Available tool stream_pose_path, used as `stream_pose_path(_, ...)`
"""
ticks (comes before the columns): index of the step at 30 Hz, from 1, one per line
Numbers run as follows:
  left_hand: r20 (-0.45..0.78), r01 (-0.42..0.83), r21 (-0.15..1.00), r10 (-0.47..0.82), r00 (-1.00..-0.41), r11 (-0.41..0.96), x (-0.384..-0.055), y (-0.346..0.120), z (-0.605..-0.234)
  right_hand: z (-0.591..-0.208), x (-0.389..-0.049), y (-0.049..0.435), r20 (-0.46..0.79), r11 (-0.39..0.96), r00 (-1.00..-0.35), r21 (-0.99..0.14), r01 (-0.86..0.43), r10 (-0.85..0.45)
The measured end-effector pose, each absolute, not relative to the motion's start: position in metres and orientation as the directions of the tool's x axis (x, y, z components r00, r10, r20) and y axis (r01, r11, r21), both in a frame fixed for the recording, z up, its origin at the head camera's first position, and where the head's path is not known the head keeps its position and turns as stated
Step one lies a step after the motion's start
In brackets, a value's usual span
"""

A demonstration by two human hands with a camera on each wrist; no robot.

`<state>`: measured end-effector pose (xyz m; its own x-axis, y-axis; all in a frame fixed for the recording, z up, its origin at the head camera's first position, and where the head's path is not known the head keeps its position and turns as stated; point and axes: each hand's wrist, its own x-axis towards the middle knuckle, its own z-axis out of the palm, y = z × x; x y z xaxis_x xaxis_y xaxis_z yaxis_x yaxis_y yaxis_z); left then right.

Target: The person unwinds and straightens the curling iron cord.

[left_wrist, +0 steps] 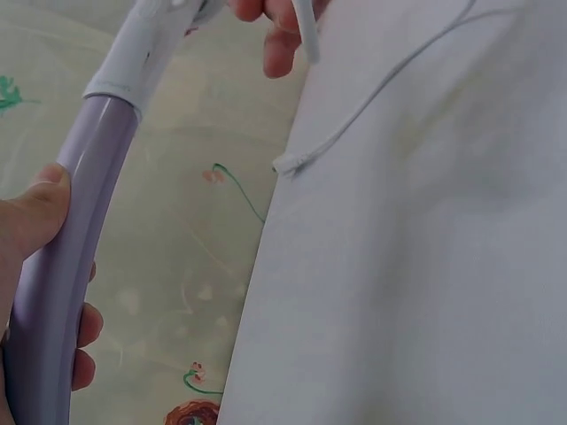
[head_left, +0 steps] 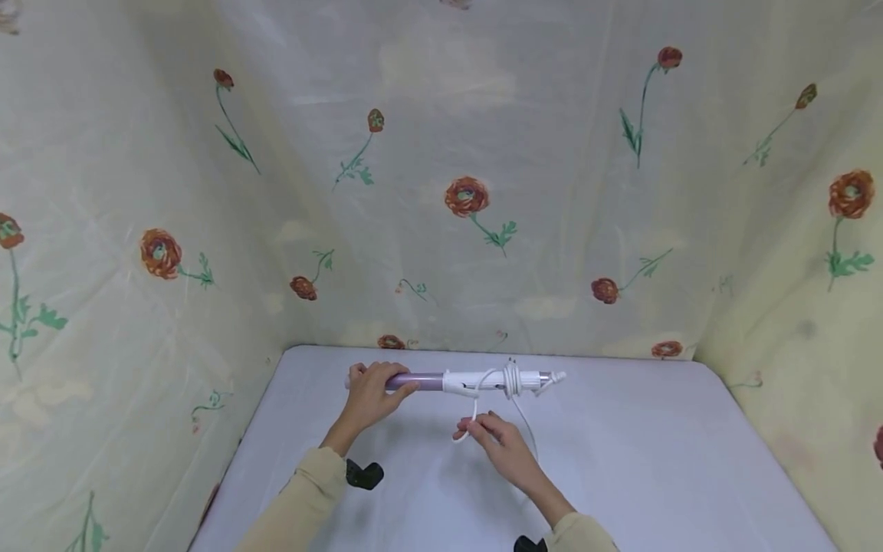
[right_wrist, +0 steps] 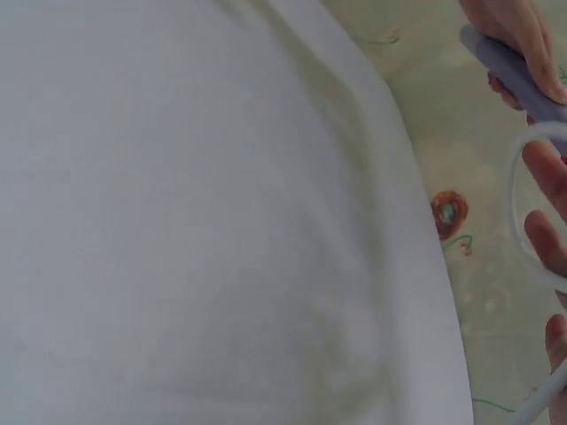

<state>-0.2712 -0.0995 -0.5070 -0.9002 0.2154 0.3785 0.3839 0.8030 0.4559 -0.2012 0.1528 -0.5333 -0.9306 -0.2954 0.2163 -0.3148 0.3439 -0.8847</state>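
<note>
A long purple-and-white hair iron (head_left: 424,381) is held level above the table, its white cord (head_left: 512,379) wound in several turns around the white part. My left hand (head_left: 372,395) grips the purple end. In the left wrist view, the thumb lies along one side of the purple body (left_wrist: 78,204) and fingertips show on the other. Below the white part, my right hand (head_left: 507,448) pinches a length of cord between thumb and fingers. The right wrist view has a cord loop (right_wrist: 514,195) around these fingers. Another stretch of cord hangs behind the right hand.
The table (head_left: 641,452) has a pale lilac cover. Flower-printed sheeting (head_left: 552,230) rises behind it and at both sides. A black strap piece (head_left: 364,474) sits at the left wrist and another (head_left: 530,544) at the right.
</note>
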Motion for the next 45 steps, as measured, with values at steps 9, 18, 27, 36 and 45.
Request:
stream_pose_path(9, 0.406, 0.393, 0.457, 0.206, -0.89, 0.798, -0.274, -0.103, -0.503, -0.532, -0.203, 0.149, 0.156, 0.169, -0.983, -0.971, -0.171, -0.1)
stream_pose_path(18, 0.393, 0.397, 0.424, 0.23, -0.89, 0.814, -0.275, -0.101, -0.506, -0.524, -0.198, 0.165, 0.196, 0.276, -0.98, -0.944, -0.179, 0.032)
stream_pose_path(27, 0.393, 0.397, 0.422, 0.23, -0.89, 0.815, -0.272, -0.098, -0.505, -0.506, -0.198, 0.178, 0.307, 0.501, -0.951, -0.818, -0.282, -0.035)
stream_pose_path(36, 0.368, 0.389, 0.416, 0.239, -0.899, 0.822, -0.276, -0.1, -0.502, -0.497, -0.206, 0.185, 0.51, 0.597, -0.846, -0.634, -0.492, -0.156)
stream_pose_path(45, 0.361, 0.37, 0.417, 0.222, -0.905, 0.83, -0.271, -0.102, -0.506, -0.479, -0.218, 0.194, 0.599, 0.65, -0.741, -0.439, -0.62, -0.303)
